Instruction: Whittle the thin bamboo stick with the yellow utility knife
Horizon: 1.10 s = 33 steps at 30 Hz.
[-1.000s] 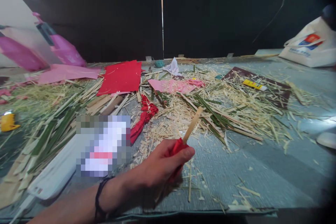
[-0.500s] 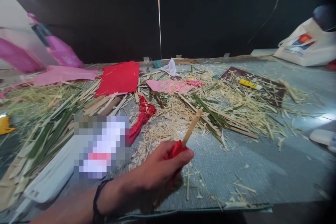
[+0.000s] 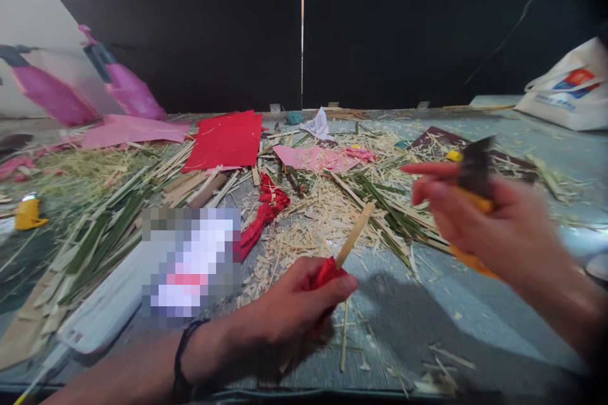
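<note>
My left hand (image 3: 304, 294) is closed around a thin pale bamboo stick (image 3: 355, 234), whose lower part is wrapped in red material (image 3: 330, 271). The stick's bare upper end points up and to the right. On the right, my blurred right hand (image 3: 479, 221) grips an orange-handled tool (image 3: 475, 259) with a dark, blade-like end. Its exact kind is smeared by motion. Crumpled red paper (image 3: 263, 209) lies beyond the left hand, beside pale shavings (image 3: 313, 218).
A red sheet (image 3: 225, 139), pink paper (image 3: 318, 157) and green bamboo strips (image 3: 384, 209) lie farther back. To the left are a white power bank-like device (image 3: 102, 304) and a yellow object (image 3: 31, 212). Pink spray bottles (image 3: 126, 82) and a white bag (image 3: 570, 88) stand near the dark wall.
My right hand has come into view from the right, holding the orange-handled tool. The left hand keeps its grip on the wrapped stick. The whole view has shifted slightly.
</note>
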Tool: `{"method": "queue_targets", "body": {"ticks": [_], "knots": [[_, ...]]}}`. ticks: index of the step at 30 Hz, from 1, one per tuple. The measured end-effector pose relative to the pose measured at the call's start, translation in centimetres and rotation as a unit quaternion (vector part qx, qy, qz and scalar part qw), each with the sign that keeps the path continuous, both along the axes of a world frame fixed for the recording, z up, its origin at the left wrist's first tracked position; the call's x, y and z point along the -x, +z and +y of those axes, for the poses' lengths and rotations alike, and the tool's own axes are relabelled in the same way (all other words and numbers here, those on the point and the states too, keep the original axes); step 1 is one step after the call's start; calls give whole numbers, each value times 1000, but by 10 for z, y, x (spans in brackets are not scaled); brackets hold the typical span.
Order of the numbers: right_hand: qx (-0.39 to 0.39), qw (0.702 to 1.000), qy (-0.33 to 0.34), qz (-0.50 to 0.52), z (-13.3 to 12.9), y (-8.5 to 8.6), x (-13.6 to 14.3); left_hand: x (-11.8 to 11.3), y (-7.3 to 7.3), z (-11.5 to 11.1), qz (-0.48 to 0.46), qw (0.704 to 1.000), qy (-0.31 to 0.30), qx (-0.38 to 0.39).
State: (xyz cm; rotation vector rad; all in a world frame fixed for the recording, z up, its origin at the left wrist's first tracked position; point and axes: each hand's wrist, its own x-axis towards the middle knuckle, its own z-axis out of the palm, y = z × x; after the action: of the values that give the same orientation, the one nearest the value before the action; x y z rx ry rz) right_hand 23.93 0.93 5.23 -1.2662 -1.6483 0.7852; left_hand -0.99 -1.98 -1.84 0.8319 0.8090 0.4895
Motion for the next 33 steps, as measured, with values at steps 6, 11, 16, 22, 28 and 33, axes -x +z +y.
{"method": "queue_targets", "body": {"ticks": [6,11,16,22,28,33], "knots": [[36,998,24,-40,13,-30,24,-2,1,1,-10,1000,-6,-17],[82,991,105,-14,5,-43,36,-1,1,4,14,998,-30,-47],[112,980,165,-1,0,-50,41,-1,-2,5,34,998,-41,-44],[152,975,154,60,-2,-58,44,-2,-7,5,10,999,-24,-38],[250,929,159,220,0,-61,44,0,-14,3,28,999,14,-31],[399,806,294,324,4,-63,31,-3,-12,1,45,997,19,-60]]}}
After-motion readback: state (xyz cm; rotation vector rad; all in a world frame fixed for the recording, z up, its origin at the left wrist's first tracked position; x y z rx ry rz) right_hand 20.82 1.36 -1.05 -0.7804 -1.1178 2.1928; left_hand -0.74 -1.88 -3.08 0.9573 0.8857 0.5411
